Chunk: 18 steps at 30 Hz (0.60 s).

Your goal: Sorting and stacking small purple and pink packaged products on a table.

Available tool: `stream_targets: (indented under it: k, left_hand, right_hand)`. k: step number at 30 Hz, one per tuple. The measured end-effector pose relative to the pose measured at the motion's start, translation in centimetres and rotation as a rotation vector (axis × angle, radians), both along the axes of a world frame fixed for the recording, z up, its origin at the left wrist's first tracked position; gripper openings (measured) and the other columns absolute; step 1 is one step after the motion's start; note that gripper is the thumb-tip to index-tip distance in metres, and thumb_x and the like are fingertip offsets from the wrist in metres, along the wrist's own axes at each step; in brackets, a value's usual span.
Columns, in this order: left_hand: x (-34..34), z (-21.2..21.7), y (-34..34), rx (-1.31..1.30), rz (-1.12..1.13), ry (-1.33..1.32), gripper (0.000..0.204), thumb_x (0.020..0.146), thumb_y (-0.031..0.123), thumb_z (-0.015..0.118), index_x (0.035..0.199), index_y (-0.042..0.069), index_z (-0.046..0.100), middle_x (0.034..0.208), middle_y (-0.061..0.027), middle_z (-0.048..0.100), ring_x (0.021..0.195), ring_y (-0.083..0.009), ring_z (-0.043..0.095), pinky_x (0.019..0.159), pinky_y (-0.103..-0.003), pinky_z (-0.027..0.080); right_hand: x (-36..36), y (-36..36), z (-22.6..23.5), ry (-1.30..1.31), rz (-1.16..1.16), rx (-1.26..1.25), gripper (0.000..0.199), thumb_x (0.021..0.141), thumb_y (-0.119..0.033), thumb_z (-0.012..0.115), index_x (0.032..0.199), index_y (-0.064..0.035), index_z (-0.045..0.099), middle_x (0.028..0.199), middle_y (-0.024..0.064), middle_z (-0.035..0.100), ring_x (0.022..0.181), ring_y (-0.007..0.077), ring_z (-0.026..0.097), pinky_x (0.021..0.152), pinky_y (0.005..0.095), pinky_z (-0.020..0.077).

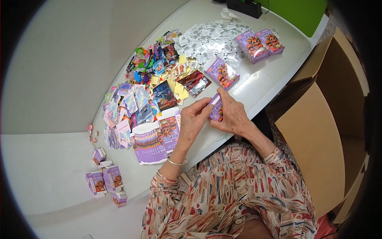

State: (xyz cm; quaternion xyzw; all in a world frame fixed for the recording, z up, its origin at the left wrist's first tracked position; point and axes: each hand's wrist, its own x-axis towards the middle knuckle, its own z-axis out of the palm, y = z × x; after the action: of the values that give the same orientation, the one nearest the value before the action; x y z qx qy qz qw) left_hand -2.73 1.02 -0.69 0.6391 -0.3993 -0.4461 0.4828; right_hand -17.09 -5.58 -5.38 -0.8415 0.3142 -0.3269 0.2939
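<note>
A small purple printed carton point(216, 110) is held upright between both hands near the table's front edge. My right hand point(234, 114) is closed around its right side, the thumb near the top. My left hand point(193, 120) pinches its upper left edge; the fingertips are partly hidden. Just beyond my hands lies a purple carton point(223, 73) of the same kind. Left of my left wrist is a stack of flattened purple cartons point(153, 141). Past my left fingers are a shiny dark red packet point(195, 83) and a dark blue packet point(164, 95).
Two purple cartons point(254, 46) stand far right, beside a heap of small white sachets point(211, 38). Colourful small toys point(143, 59) and cards point(131, 101) are piled at the left. Opened cartons point(103, 178) lie lower left. A large cardboard box point(314, 139) stands to my right.
</note>
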Motion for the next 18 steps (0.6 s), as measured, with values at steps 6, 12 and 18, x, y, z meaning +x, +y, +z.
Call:
stream_targets:
  k: [6, 12, 18]
  left_hand:
    - [-0.6, -0.7, 0.0, -0.002, 0.096, -0.228, 0.025, 0.091, 0.008, 0.063, 0.113, -0.003, 0.066, 0.087, -0.0023, 0.069, 0.076, -0.0051, 0.058, 0.068, -0.02, 0.048]
    - [-0.6, 0.0, 0.2, -0.033, 0.092, -0.368, 0.024, 0.091, 0.008, 0.061, 0.113, 0.0, 0.067, 0.076, -0.003, 0.067, 0.07, -0.0045, 0.057, 0.063, -0.022, 0.047]
    - [-1.8, 0.2, 1.1, -0.182, -0.057, -0.693, 0.027, 0.087, 0.001, 0.055, 0.114, -0.002, 0.06, 0.096, -0.0204, 0.066, 0.077, -0.0346, 0.065, 0.069, -0.04, 0.052]
  right_hand:
    - [-0.2, -0.1, 0.0, 0.018, 0.011, 0.049, 0.089, 0.063, -0.025, 0.076, 0.132, 0.0071, 0.03, 0.108, 0.0262, 0.057, 0.095, 0.0394, 0.061, 0.074, 0.0433, 0.0527]
    - [0.0, 0.0, -0.1, 0.006, 0.017, 0.035, 0.092, 0.063, -0.026, 0.077, 0.134, 0.0075, 0.029, 0.11, 0.0266, 0.057, 0.097, 0.04, 0.061, 0.075, 0.0435, 0.0525]
    - [0.0, 0.2, -0.8, -0.098, -0.012, -0.085, 0.088, 0.067, -0.024, 0.076, 0.133, 0.0077, 0.028, 0.112, 0.0238, 0.052, 0.095, 0.0384, 0.059, 0.072, 0.044, 0.0523]
